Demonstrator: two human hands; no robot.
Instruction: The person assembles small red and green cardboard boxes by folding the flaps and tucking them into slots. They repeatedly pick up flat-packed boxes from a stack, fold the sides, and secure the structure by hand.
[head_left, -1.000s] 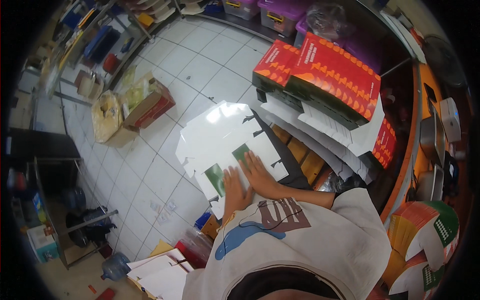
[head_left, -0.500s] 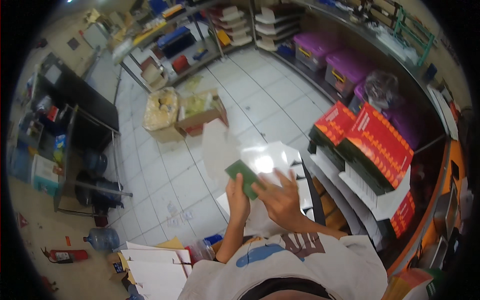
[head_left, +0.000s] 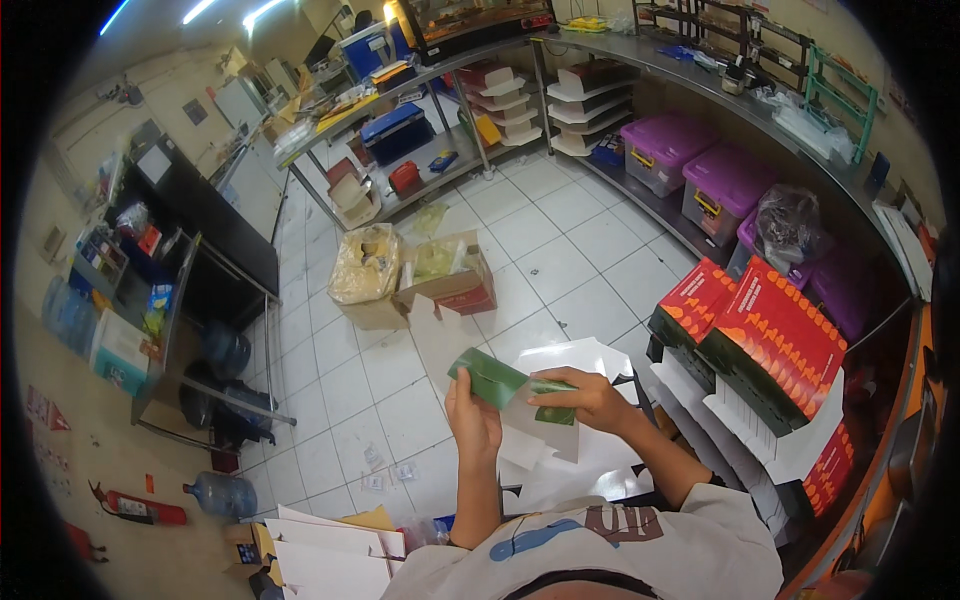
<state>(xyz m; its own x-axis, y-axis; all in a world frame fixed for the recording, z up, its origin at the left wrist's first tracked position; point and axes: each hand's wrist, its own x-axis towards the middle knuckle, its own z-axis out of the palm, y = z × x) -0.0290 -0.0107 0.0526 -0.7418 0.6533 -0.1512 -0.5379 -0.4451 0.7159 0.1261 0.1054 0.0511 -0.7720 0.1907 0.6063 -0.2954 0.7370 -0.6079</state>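
Observation:
My left hand is closed on a green panel of a partly folded cardboard box, its thumb on the green face. At the opposite side, my right hand pinches a smaller green flap of the same cardboard. White inner sides of the board show around and below the green parts. Beneath my hands lies white cardboard with cut edges, partly hidden by my arms. I cannot make out where the held piece ends and the board under it begins.
Red and green cardboard boxes are stacked on the right. White flat boards stand at lower left. Beyond on the tiled floor are an open carton and a plastic-lined box. Purple-lidded bins sit on the right shelf.
My right hand, spread and blurred before, now grips a green flap. The green panel in my left hand is turned more open. The whole view has tilted up.

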